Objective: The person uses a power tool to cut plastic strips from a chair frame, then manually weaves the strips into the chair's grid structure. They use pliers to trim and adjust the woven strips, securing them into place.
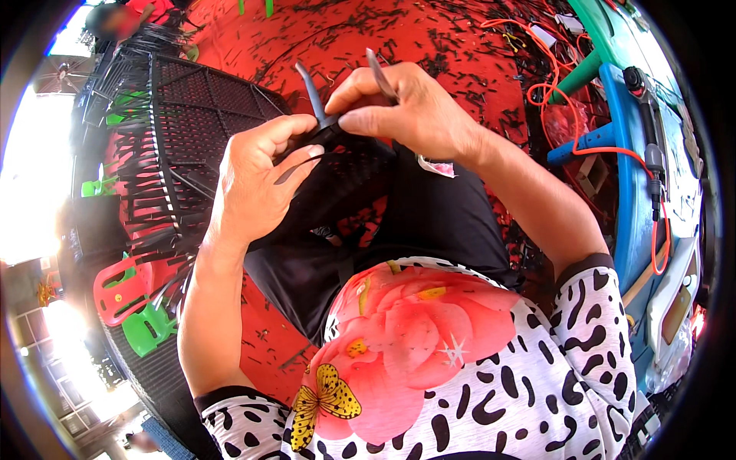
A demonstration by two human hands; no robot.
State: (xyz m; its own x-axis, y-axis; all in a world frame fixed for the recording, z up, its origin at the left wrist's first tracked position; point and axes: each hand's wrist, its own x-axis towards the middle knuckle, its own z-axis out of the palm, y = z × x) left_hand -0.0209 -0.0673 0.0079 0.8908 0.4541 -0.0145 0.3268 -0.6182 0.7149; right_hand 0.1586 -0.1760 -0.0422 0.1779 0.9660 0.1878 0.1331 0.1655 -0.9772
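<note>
My left hand is closed, its thumb and fingers pinching black strip material over my lap. One grey-black flat strip stands up from between my hands, and a thin dark strip curves past my left thumb. My right hand is closed too, with its thumb and forefinger close to the same strip. From its curled fingers a pointed, blade-like metal piece sticks up; its handle is hidden. Beyond my left hand stands a black woven panel with many loose strip ends along its left side.
Red floor around me is strewn with short black offcuts. At the right, a blue plastic stool or table bears a black power tool with an orange cord. Small red chair and green chair stand at the left.
</note>
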